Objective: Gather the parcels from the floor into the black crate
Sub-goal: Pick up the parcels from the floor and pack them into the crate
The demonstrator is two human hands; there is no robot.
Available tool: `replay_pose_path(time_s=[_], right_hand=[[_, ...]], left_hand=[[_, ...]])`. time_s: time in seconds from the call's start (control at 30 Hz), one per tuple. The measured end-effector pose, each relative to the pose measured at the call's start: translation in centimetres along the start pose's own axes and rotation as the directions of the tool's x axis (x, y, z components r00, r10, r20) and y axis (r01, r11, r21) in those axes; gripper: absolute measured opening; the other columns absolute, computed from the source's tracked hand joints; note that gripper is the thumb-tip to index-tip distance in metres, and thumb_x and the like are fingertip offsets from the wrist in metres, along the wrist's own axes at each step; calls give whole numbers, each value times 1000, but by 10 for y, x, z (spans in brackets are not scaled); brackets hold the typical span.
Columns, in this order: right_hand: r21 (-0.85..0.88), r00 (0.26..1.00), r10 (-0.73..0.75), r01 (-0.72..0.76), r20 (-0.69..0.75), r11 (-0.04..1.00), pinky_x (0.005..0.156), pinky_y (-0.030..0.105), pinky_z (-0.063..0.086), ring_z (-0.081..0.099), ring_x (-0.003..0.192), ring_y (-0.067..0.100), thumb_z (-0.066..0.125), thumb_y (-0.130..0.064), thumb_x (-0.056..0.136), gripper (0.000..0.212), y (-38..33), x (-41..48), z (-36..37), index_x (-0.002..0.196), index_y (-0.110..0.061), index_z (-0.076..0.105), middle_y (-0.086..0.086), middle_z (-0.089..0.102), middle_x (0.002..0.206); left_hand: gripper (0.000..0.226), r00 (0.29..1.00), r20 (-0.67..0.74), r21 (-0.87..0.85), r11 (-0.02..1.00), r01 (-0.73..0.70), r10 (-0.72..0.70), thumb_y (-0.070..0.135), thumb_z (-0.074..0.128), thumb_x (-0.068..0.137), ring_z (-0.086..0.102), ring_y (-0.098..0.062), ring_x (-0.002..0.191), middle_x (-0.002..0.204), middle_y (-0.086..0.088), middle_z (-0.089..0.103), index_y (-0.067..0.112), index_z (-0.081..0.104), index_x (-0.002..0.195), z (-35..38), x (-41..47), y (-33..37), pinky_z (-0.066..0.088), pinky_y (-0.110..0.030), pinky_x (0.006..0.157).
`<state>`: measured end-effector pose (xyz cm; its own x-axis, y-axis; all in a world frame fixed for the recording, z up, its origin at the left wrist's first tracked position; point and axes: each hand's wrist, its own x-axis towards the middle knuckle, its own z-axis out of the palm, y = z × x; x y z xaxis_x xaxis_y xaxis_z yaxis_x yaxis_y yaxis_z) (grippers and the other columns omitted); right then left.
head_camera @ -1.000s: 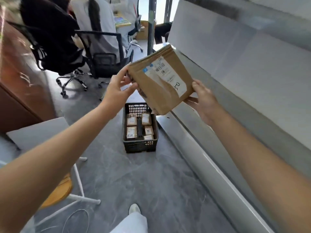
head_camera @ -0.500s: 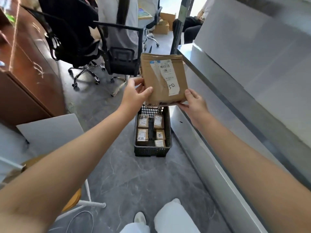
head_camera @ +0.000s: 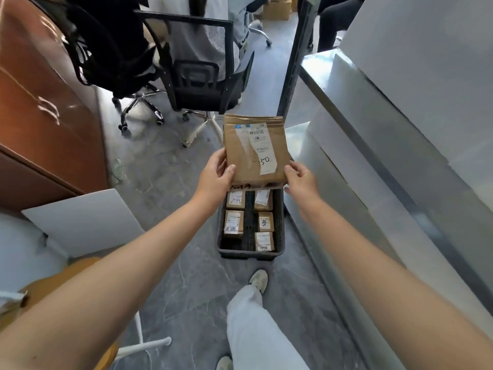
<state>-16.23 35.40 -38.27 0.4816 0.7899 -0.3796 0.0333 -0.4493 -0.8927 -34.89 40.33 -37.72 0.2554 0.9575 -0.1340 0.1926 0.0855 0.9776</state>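
I hold a flat brown cardboard parcel [head_camera: 253, 148] with a white shipping label, upright, just above the far end of the black crate [head_camera: 279, 222]. My left hand [head_camera: 214, 177] grips its lower left edge. My right hand [head_camera: 300, 180] grips its lower right corner. The crate stands on the grey floor ahead of my feet and holds several small brown boxes [head_camera: 234, 222] with white labels, laid in two rows. The parcel hides the crate's far rim.
A long silver metal counter [head_camera: 373, 182] runs along the right, close beside the crate. Black mesh office chairs [head_camera: 197, 62] with seated people stand beyond the crate. A brown cabinet [head_camera: 45, 116] is at left, a white board [head_camera: 80, 220] and wooden stool [head_camera: 66, 279] lower left.
I have stepped closer to the crate. The parcel has come down from a tilted pose at chest height to upright, right over the crate's far end, both hands still on it.
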Motion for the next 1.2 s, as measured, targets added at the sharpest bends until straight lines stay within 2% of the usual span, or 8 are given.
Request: replay_pose_path(time_s=[0.1,0.27,0.43,0.6,0.77,0.9,1.07,1.2], right_hand=[[-26,1000,26,-26,-6,999,94,44,55,64,102,16,40,-36,104,22,7,54,-6,107,-27,59,-3,67,106],[-108,995,78,-71,63,992,95,45,53,62,105,16,35,-37,104,32,15,126,-13,119,-20,58,-1,65,110],[-87,978,181,-172,104,981,99,44,51,62,108,15,34,-43,102,35,39,168,-1,120,-25,58,-4,66,114],[-29,946,291,-289,147,957,104,42,48,58,115,13,37,-40,104,36,80,199,24,132,-22,51,-6,62,121],[-68,925,361,-355,119,932,104,43,48,56,121,13,44,-38,102,30,160,249,54,129,-28,51,-8,58,127],[-129,908,400,-384,127,914,100,40,51,60,114,9,51,-35,98,25,229,294,80,124,-36,53,-13,62,121],[-193,892,430,-402,140,895,101,40,50,58,115,11,54,-28,98,37,306,348,121,135,-31,48,-16,58,123],[-136,870,482,-467,106,874,99,41,53,62,107,14,59,-22,96,36,367,390,161,130,-29,51,-10,62,122]], left_hand=[[50,997,26,32,997,66,-67,6,46,102,45,-4,128,145,2,46,13,35,149,24,47,-10,42,-13,101],[54,989,-10,50,988,149,-149,5,44,102,45,-3,128,139,13,44,21,32,152,55,109,-32,39,-22,107],[52,962,-73,127,954,270,-263,14,49,100,53,-13,122,136,-4,49,34,40,148,65,151,-73,43,-36,109],[45,955,-88,119,949,293,-284,8,49,100,52,-6,118,136,-3,51,21,47,144,66,178,-118,43,-19,98],[39,900,-81,50,900,432,-428,10,49,101,56,-10,121,138,-3,54,16,48,139,80,204,-224,47,-18,96],[34,874,-74,58,873,484,-480,15,46,102,57,-6,119,133,3,58,26,46,134,94,223,-316,48,-33,103],[39,881,-67,108,874,474,-469,8,43,100,56,-5,119,126,12,58,36,46,127,103,266,-420,45,-25,98],[41,872,-84,154,858,490,-483,11,41,102,56,-6,114,126,14,56,29,43,139,104,295,-487,50,-25,90]])
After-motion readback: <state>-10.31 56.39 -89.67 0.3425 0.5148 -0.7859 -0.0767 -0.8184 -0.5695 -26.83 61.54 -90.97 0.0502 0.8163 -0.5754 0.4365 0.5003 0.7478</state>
